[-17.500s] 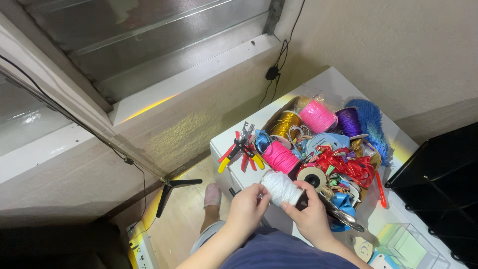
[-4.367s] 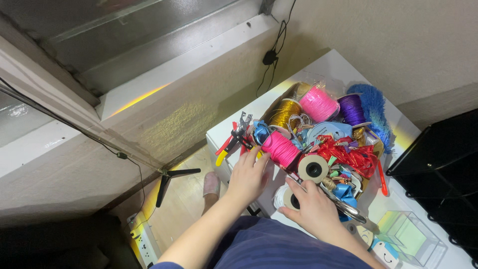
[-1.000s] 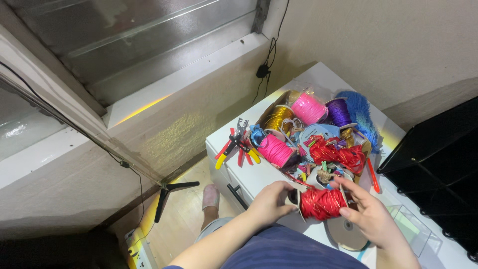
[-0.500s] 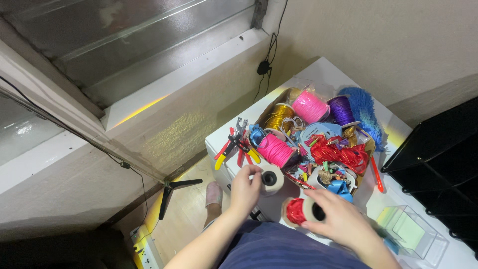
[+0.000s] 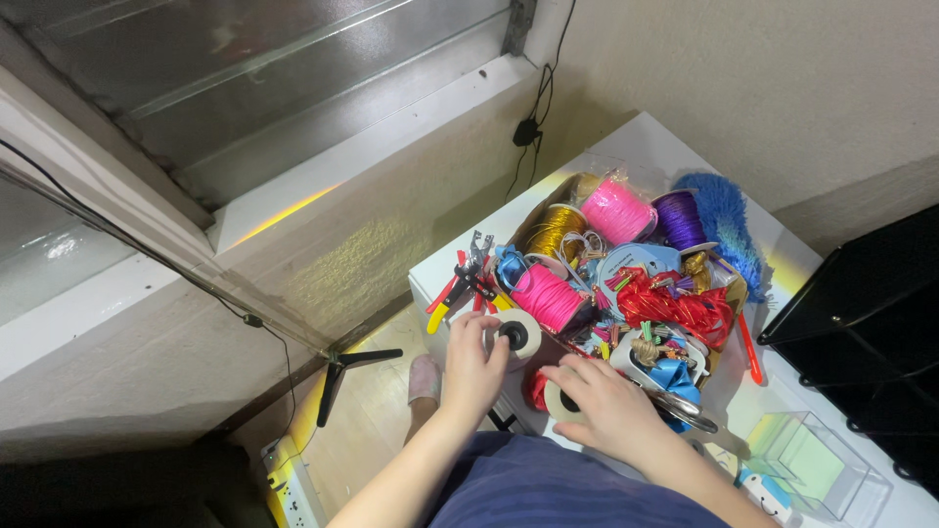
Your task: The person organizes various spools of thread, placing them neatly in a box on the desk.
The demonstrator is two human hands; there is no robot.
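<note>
- The left hand [image 5: 476,360] closes around a white spool [image 5: 518,332] with a dark centre hole, at the near edge of the white table [image 5: 626,147], at about 8 o'clock from the pile of craft supplies.
- The right hand [image 5: 604,403] rests with curled fingers over a second pale roll [image 5: 561,401], just beside a bit of red ribbon [image 5: 536,389] that peeks out at 9 o'clock from it; the roll seems lightly pinned under the fingers rather than lifted (the grip itself is partly hidden).
- Both rolls look light and stiff at the core, with soft wound material on the outside that could slip or unwind if grabbed by the loose end; the flat faces or the rim make the safer hold, I judge, with thumb and fingers on opposite sides.
- The pink cord spool [image 5: 548,296] sits at 1 o'clock from the white spool, almost touching it; the pliers [image 5: 460,284] with red and yellow handles lie at 11 o'clock.
- Farther back stand a gold spool [image 5: 556,230], another pink spool [image 5: 618,210] and a purple spool [image 5: 679,217], with a blue feather [image 5: 729,225] at 3 o'clock from those.
- A crumpled red foil ribbon [image 5: 680,308] fills the middle of the pile.
</note>
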